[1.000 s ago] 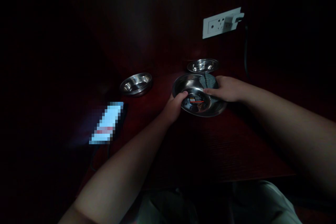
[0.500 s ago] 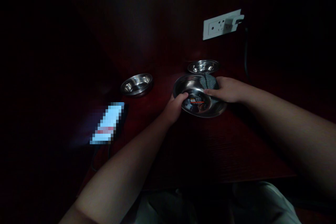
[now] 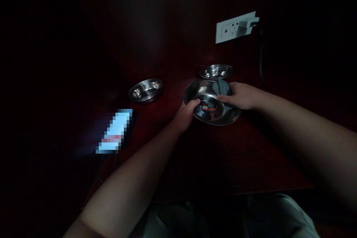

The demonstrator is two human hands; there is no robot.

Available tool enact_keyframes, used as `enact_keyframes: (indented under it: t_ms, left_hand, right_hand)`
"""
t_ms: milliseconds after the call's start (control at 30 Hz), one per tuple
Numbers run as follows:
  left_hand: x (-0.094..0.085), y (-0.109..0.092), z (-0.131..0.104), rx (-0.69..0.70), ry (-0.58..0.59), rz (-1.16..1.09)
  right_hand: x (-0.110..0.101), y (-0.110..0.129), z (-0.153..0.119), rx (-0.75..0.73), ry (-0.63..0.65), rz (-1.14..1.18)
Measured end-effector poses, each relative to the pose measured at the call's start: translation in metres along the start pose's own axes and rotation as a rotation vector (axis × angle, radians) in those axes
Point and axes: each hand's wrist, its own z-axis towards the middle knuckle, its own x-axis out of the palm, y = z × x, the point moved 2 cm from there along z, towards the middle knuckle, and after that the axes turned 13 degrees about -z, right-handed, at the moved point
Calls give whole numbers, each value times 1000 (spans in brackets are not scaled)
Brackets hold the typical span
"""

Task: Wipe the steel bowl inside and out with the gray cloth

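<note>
A shiny steel bowl (image 3: 205, 89) with a printed label on its inner bottom is tilted toward me at the middle of the view. My left hand (image 3: 187, 113) grips its left rim, thumb inside and the other fingers hidden beneath. In my right hand (image 3: 240, 95) is a grey-green cloth (image 3: 222, 87), closed under the thumb and pressed on the bowl's upper right wall and rim. Most of the right fingers are covered by the cloth or the bowl.
Right behind the held bowl stands another steel bowl (image 3: 216, 70). A stack of steel bowls (image 3: 145, 90) sits to the left on the dark red table (image 3: 167, 163). Nearer lies a lit phone (image 3: 115, 132) with a cable. A wall socket (image 3: 235, 28) holds a plug with a hanging cord.
</note>
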Motion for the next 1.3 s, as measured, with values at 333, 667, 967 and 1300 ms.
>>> enact_keyframes:
  t_ms: [333, 667, 967, 1300]
  left_hand:
    - [2, -2, -2, 14, 5, 6]
    - [2, -1, 0, 22, 2, 5]
    - [0, 0, 1, 19, 19, 0]
    - [2, -1, 1, 43, 18, -8]
  right_hand:
    - [3, -3, 2, -15, 12, 34]
    - [-1, -1, 0, -7, 18, 16]
    - [1, -1, 0, 4, 1, -11]
    - [1, 0, -1, 37, 10, -73]
